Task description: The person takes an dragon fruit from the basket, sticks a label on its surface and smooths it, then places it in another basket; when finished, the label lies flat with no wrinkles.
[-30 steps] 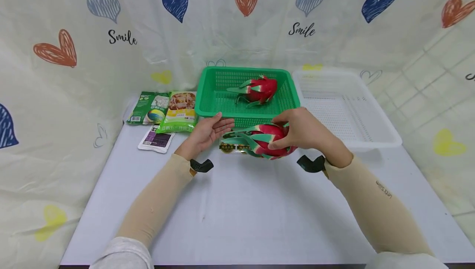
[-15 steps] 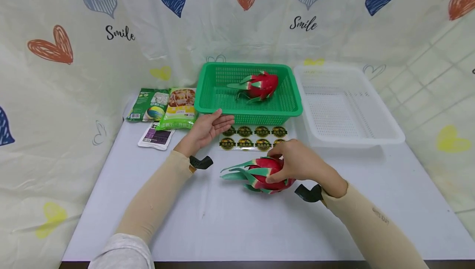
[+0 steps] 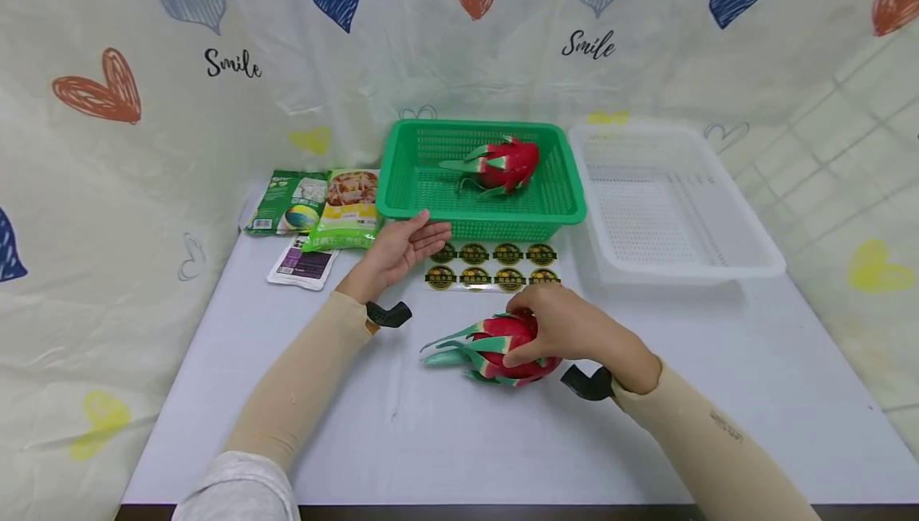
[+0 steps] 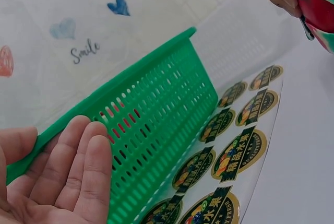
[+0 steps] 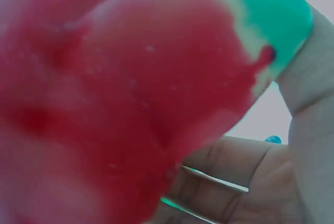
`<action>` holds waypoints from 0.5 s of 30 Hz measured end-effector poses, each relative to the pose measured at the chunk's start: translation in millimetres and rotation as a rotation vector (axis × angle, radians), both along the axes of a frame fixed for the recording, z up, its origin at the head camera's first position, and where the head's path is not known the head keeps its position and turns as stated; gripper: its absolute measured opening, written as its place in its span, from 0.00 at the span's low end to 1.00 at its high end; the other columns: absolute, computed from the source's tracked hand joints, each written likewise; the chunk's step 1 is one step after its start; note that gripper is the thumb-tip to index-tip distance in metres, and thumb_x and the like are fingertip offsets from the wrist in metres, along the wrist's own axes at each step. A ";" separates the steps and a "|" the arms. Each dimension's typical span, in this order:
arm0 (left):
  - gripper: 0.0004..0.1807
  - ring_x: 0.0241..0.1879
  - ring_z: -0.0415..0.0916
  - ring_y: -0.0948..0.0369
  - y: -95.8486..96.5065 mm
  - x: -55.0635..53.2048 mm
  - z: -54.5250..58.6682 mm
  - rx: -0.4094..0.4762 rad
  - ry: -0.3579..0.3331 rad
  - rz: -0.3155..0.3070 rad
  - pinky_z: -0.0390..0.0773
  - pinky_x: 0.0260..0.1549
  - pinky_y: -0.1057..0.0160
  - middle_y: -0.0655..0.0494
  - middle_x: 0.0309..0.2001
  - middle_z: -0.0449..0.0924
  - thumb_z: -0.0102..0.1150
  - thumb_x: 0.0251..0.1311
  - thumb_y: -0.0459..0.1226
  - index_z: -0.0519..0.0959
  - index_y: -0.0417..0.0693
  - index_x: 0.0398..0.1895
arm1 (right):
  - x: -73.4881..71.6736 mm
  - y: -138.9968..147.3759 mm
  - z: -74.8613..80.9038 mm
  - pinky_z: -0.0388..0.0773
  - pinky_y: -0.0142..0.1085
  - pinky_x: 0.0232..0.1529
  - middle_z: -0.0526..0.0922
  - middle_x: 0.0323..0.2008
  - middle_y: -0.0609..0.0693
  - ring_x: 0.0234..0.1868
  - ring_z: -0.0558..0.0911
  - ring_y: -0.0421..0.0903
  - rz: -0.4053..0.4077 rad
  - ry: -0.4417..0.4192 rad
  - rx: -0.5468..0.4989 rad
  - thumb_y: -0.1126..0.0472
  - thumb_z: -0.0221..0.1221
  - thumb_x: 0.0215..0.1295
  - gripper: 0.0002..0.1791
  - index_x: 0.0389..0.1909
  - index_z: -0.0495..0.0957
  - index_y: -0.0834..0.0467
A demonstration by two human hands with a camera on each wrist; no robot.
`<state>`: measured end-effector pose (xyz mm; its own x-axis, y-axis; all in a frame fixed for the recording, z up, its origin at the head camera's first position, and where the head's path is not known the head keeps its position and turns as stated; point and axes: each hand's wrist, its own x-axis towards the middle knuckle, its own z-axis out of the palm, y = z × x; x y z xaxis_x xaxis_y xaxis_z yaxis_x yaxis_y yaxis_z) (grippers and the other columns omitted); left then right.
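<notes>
My right hand (image 3: 570, 325) grips a red dragon fruit (image 3: 495, 349) with green leaf tips, low over the front middle of the table. Thumb and fingers lie around its body, and its long leaves point left. Close up, the dragon fruit (image 5: 130, 78) fills most of the right wrist view. At the near left corner of the green basket (image 3: 481, 227), my left hand (image 3: 398, 254) lies palm up with straight fingers. In the left wrist view its fingertips overlap the basket's side. A second dragon fruit (image 3: 513, 163) lies in that basket.
A sheet of round black-and-gold stickers (image 3: 491, 267) lies before the green basket. To the right stands a white basket (image 3: 689, 272). Left of the green one are a green packet (image 3: 287, 202), a yellow-green food bag (image 3: 348, 214) and a purple-and-white pouch (image 3: 305, 263). A heart-patterned sheet hangs behind.
My right hand has brought the dragon fruit toward the table's front and slightly left, uncovering the sticker sheet. The left hand has stayed beside the green basket. The head view has shifted slightly.
</notes>
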<state>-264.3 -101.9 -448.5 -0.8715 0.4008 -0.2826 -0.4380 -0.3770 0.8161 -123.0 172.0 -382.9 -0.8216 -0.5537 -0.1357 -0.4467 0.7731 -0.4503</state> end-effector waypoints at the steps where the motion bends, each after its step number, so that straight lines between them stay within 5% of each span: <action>1: 0.15 0.48 0.89 0.61 -0.3 -0.2 -0.3 0.002 -0.002 0.001 0.86 0.51 0.65 0.47 0.55 0.88 0.50 0.80 0.44 0.80 0.44 0.54 | -0.2 -1.6 -0.3 0.78 0.32 0.39 0.88 0.43 0.47 0.42 0.80 0.41 0.003 -0.004 0.006 0.40 0.80 0.48 0.33 0.48 0.86 0.59; 5: 0.14 0.47 0.90 0.60 -0.9 -0.9 -1.1 0.015 -0.006 0.007 0.86 0.49 0.65 0.52 0.46 0.91 0.51 0.79 0.43 0.80 0.44 0.52 | -1.1 -8.4 0.1 0.77 0.32 0.38 0.87 0.44 0.48 0.41 0.80 0.41 0.014 -0.008 0.009 0.40 0.77 0.52 0.32 0.49 0.86 0.59; 15: 0.14 0.46 0.89 0.61 -1.4 -1.0 0.4 -0.001 0.007 0.006 0.86 0.49 0.65 0.54 0.43 0.91 0.51 0.80 0.43 0.80 0.43 0.53 | -8.6 -9.5 -1.2 0.84 0.39 0.46 0.90 0.48 0.52 0.47 0.86 0.46 -0.040 -0.054 -0.060 0.42 0.73 0.61 0.31 0.53 0.86 0.63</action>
